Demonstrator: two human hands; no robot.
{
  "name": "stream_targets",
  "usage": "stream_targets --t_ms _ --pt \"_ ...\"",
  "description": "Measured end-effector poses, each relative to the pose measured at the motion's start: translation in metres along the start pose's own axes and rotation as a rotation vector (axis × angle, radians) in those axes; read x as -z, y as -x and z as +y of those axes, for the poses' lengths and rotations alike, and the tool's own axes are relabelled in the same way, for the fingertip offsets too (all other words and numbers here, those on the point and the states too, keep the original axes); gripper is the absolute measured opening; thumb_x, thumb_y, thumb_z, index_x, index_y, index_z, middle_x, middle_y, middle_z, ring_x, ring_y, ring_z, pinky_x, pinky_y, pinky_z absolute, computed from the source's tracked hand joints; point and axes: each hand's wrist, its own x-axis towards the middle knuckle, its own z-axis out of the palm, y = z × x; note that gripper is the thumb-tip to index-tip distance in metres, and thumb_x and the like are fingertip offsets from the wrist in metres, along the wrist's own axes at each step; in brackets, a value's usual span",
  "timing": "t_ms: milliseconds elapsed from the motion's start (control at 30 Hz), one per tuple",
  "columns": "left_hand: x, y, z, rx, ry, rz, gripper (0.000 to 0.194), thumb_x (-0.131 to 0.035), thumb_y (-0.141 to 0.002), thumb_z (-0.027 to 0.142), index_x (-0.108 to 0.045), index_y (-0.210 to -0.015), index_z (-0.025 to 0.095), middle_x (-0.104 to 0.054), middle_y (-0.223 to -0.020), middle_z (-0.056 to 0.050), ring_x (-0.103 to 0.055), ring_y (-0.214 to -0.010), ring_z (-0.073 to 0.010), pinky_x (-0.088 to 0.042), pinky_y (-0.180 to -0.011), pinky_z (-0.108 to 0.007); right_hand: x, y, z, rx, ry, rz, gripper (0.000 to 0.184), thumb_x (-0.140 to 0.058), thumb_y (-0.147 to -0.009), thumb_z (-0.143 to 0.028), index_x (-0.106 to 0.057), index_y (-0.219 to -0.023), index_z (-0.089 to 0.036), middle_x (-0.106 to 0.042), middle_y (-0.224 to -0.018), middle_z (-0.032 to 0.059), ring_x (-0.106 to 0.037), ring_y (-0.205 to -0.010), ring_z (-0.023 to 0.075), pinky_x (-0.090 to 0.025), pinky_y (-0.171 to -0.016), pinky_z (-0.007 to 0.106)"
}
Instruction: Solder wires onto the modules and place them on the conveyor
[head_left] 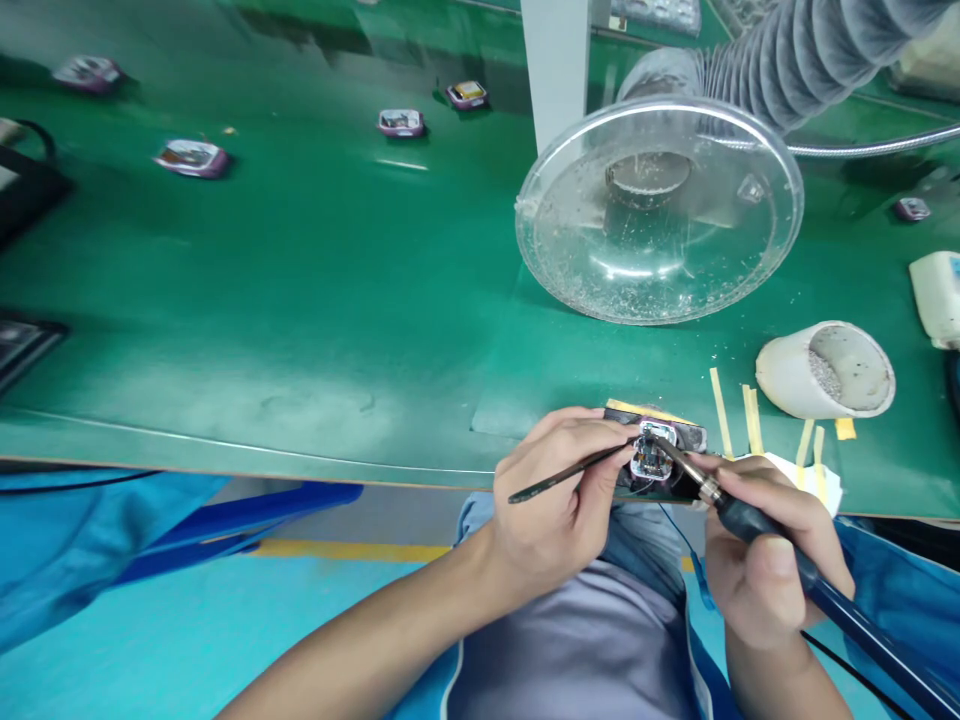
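My left hand [559,500] pinches thin black tweezers [566,475] whose tip reaches a small electronic device [654,455] seated in a dark fixture [675,435] at the bench's near edge. My right hand [765,555] is closed around a dark-handled soldering iron [757,525]. The iron's metal tip touches the same device from the right. Both hands sit close together over the fixture.
A clear round fume hood [658,205] on a ribbed hose [802,50] hangs above the green bench mat [300,280]. A white cup of metal wool [829,370], yellow tape strips [750,415] and several small purple devices [192,157] lie around. A blue-sleeved person [90,545] sits at left.
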Motion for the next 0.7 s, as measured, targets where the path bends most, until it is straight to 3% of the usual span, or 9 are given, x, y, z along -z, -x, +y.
stream_targets --t_ms 133,400,600,700 --pt "0.000 -0.001 0.000 -0.024 -0.003 -0.001 0.024 -0.072 -0.107 0.002 -0.074 -0.123 0.020 -0.091 -0.108 -0.003 -0.090 -0.101 -0.0180 -0.074 -0.109 -0.031 0.007 0.003 0.002 -0.011 0.012 -0.069 0.028 -0.066 -0.117 -0.038 -0.082 -0.125 -0.016 -0.081 -0.108 0.0109 -0.085 -0.107 0.0340 -0.070 -0.086 0.050" --pt "-0.001 0.000 -0.001 -0.025 -0.003 -0.001 0.025 -0.072 -0.105 0.001 -0.074 -0.122 0.019 -0.091 -0.108 -0.003 -0.090 -0.101 -0.0174 -0.072 -0.111 -0.029 0.000 0.001 0.002 0.011 0.013 -0.045 0.027 -0.066 -0.116 -0.037 -0.083 -0.125 -0.018 -0.083 -0.109 0.0101 -0.084 -0.105 0.0315 -0.071 -0.087 0.049" --pt "-0.001 0.002 -0.001 -0.021 -0.020 -0.001 0.026 -0.072 -0.105 0.000 -0.074 -0.123 0.020 -0.090 -0.107 -0.002 -0.090 -0.101 -0.0167 -0.073 -0.110 -0.029 -0.008 0.001 0.005 -0.053 -0.068 0.156 0.037 -0.071 -0.115 -0.053 -0.085 -0.124 -0.020 -0.076 -0.096 0.0055 -0.074 -0.080 0.0241 -0.066 -0.070 0.044" --pt "-0.002 0.004 -0.001 -0.009 -0.019 0.001 0.025 -0.072 -0.107 0.003 -0.074 -0.124 0.021 -0.090 -0.111 -0.002 -0.089 -0.105 -0.0179 -0.073 -0.109 -0.030 -0.012 0.004 0.011 -0.062 -0.025 0.232 0.043 -0.073 -0.113 -0.060 -0.086 -0.125 -0.021 -0.077 -0.100 0.0055 -0.074 -0.075 0.0225 -0.072 -0.074 0.050"
